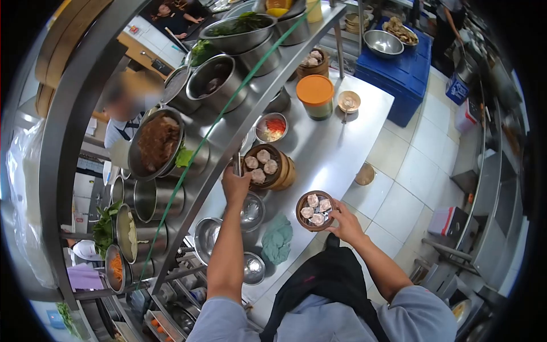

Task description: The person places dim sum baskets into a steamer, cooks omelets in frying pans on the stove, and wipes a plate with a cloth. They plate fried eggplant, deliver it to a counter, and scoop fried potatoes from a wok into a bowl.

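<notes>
Bamboo steamer (308, 226), rim pinched in right hand (346, 224).
Left hand (235, 187) curled beside stacked steamers (283, 176), grip unclear; cloth (277, 240), steel bowls (253, 268) between arms.

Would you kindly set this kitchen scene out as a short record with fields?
Right hand: grips a small round steamer by its side
Its contents: four dumplings
Left hand: at the edge of the steamer stack; exact grip unclear
Stack's top tier: four dumplings
Green cloth: crumpled, on the metal table
Orange-lidded tub: on the table's far part
</notes>
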`<state>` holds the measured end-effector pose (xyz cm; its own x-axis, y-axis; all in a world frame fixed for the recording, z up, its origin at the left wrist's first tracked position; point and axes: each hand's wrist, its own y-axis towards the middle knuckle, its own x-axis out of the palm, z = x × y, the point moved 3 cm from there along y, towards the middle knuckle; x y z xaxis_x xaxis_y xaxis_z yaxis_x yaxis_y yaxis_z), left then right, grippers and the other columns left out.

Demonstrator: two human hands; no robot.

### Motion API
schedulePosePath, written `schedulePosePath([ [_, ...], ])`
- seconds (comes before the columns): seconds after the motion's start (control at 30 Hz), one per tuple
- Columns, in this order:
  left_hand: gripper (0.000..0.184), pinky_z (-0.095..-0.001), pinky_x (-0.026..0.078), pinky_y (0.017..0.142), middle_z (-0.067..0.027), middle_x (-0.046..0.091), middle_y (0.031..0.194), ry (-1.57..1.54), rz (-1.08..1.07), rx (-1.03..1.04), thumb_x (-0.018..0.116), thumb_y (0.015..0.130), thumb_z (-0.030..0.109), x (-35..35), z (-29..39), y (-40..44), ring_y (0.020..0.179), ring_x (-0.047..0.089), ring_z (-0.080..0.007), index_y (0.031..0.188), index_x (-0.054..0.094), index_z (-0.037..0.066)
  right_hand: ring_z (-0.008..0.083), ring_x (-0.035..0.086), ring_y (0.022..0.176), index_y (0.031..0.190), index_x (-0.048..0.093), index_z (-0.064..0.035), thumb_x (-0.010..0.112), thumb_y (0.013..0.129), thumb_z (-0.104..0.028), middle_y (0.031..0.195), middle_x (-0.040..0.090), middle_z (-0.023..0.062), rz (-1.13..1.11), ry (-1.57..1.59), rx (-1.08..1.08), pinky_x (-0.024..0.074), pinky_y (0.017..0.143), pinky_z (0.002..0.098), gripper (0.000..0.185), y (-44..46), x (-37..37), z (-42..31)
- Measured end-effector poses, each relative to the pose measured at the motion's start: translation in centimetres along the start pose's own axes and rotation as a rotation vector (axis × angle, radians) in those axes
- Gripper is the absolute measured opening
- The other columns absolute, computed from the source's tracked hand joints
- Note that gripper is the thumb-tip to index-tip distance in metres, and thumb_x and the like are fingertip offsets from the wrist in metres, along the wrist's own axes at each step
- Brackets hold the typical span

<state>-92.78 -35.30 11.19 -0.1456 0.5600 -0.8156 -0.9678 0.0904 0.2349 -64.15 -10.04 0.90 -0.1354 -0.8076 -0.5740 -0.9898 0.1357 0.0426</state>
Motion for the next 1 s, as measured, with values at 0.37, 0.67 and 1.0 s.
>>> schedulePosePath([
  [0.37,0.037,-0.0439,0.054,0.077,-0.0247,0.069,0.092,-0.066,-0.467,0.240,0.069,0.078,0.018,-5.8,5.6,-11.7,0.088,0.067,-0.0423,0.110,0.066,0.000,0.0398,0.053,0.122,0.101,0.059,-0.0076,0.088,0.064,-0.014,0.145,0.042,0.0207,0.285,-0.028,0.076,0.0497,0.096,0.0440,0.047,-4.3,-2.5,0.6],
  [0.67,0.075,-0.0470,0.051,0.070,-0.0204,0.065,0.085,0.039,-1.002,1.208,0.073,0.073,0.011,-5.0,13.1,-24.5,0.075,0.064,-0.0383,0.143,0.045,0.009,0.0359,0.058,0.119,0.098,0.060,-0.0136,0.081,0.063,-0.003,0.144,0.046,0.0148,0.526,-0.123,0.133,0.0534,0.090,0.0409,0.042,-16.8,-4.4,-7.1],
  [1.0,0.058,-0.0461,0.055,0.079,-0.0227,0.069,0.099,-0.323,-1.322,1.855,0.071,0.070,0.010,-10.7,14.2,-48.2,0.088,0.067,-0.0404,0.126,0.059,0.005,0.0355,0.047,0.123,0.093,0.062,-0.0142,0.079,0.059,0.001,0.134,0.046,0.0125,0.874,-0.227,0.253,0.0419,0.100,0.0397,0.041,-49.7,4.4,-20.7],
])
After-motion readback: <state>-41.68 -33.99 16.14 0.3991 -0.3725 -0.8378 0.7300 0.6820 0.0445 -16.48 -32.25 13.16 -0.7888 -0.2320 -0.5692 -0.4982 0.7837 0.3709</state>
